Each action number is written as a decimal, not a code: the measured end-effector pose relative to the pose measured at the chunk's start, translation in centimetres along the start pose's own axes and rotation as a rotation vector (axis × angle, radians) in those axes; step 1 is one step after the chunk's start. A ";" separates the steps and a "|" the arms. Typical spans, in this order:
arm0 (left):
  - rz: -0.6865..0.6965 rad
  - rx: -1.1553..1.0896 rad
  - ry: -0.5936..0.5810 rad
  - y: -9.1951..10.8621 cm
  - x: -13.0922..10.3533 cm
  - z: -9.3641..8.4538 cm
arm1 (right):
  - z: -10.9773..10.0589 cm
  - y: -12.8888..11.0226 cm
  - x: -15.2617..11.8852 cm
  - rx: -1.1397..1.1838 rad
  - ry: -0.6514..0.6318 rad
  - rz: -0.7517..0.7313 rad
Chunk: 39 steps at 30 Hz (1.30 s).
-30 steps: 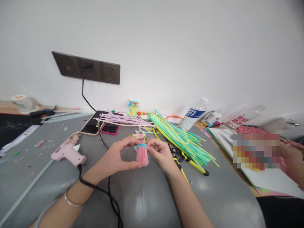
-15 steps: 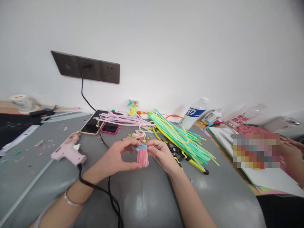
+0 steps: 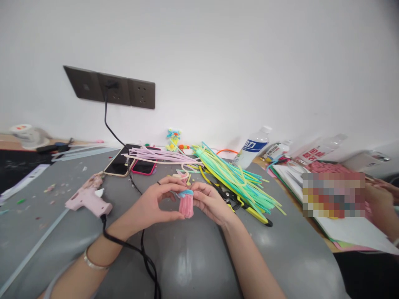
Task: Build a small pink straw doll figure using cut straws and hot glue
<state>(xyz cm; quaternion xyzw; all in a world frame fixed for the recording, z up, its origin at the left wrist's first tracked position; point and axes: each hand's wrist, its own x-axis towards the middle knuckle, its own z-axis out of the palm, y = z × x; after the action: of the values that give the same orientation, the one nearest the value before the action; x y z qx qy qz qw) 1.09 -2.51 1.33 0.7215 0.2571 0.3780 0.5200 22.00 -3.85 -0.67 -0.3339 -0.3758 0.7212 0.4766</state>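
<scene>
Between my two hands is a small pink pipe-cleaner piece (image 3: pixel 186 206) with a light-blue band round its upper end. My left hand (image 3: pixel 157 202) is closed on it, thumb at the lower left side and fingers at the blue top. At the upper right, the fingertips of my right hand (image 3: pixel 208 201) pinch the blue band. Just behind the hands lie a bundle of lilac pipe cleaners (image 3: pixel 162 155) and some small pink and cream bits. Farther right, green and yellow pipe cleaners (image 3: pixel 232 174) rest over yellow-and-black pliers (image 3: pixel 254 212).
A pink glue gun (image 3: pixel 89 198) lies at left, its black cord (image 3: pixel 124 246) running under my left forearm. Two phones (image 3: pixel 144 167), a water bottle (image 3: pixel 253 145) and a small colourful figure (image 3: pixel 173 139) stand or lie toward the wall. Another person's hand (image 3: pixel 382 203) is at far right.
The whole view has shifted slightly to the left. Both hands keep hold of the pink piece, with only a slight change in the fingers at its blue band.
</scene>
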 end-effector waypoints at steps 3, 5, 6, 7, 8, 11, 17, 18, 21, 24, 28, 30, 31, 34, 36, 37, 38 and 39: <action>-0.005 -0.006 -0.009 0.1 0.0 0.0 | -0.2 0.1 -0.1 -0.005 -0.011 -0.005; -0.013 0.019 -0.018 0.1 0.0 -0.1 | -0.4 0.2 -0.1 -0.011 -0.006 0.002; -0.020 0.037 -0.021 0.1 0.0 -0.2 | -0.5 0.3 -0.1 -0.013 -0.002 0.008; -0.027 0.054 -0.026 0.1 0.0 -0.2 | -0.6 0.4 -0.1 -0.014 0.001 0.014; -0.033 0.067 -0.033 0.0 -0.1 -0.3 | -0.6 0.5 -0.1 -0.016 0.001 0.021; -0.031 0.058 -0.052 -0.1 -0.1 -0.3 | -0.7 0.4 -0.1 -0.020 -0.006 0.044; -0.087 -0.142 -0.019 -0.3 0.0 0.0 | -0.7 0.2 0.1 -0.001 0.011 0.036; -0.104 -0.202 -0.001 -0.4 0.1 0.1 | -0.8 0.2 0.1 0.000 0.015 0.028; -0.151 -0.328 0.042 -0.5 0.2 0.2 | -0.8 0.3 0.3 -0.004 0.025 -0.008; -0.187 -0.355 0.056 -0.4 0.2 0.2 | -0.8 0.3 0.3 -0.011 0.035 -0.051; -0.167 -0.333 0.037 -0.5 0.1 0.1 | -0.7 0.3 0.4 -0.007 0.058 -0.088; -0.139 -0.270 0.019 -0.5 0.1 0.0 | -0.8 0.4 0.4 -0.021 0.067 -0.099; -0.119 -0.222 0.013 -0.5 0.0 0.0 | -0.8 0.5 0.4 -0.031 0.072 -0.104; -0.027 -0.068 0.015 -0.4 0.0 0.0 | -0.8 0.6 0.5 -0.056 0.089 -0.112; 0.024 -0.006 0.019 -0.4 0.0 0.0 | -0.8 0.6 0.6 -0.065 0.096 -0.115; 0.040 0.016 0.020 -0.4 0.0 0.0 | -0.7 0.7 0.6 -0.067 0.100 -0.119; 0.050 0.038 0.020 -0.5 0.0 0.1 | -0.7 0.7 0.6 -0.069 0.104 -0.125; 0.054 0.061 0.021 -0.5 0.0 0.1 | -0.7 0.8 0.6 -0.071 0.106 -0.130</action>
<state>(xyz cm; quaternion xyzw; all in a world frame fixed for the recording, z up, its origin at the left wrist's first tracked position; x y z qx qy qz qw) 1.17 -2.41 0.80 0.7397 0.2543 0.3915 0.4847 22.05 -3.30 -1.75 -0.3631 -0.3961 0.6563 0.5297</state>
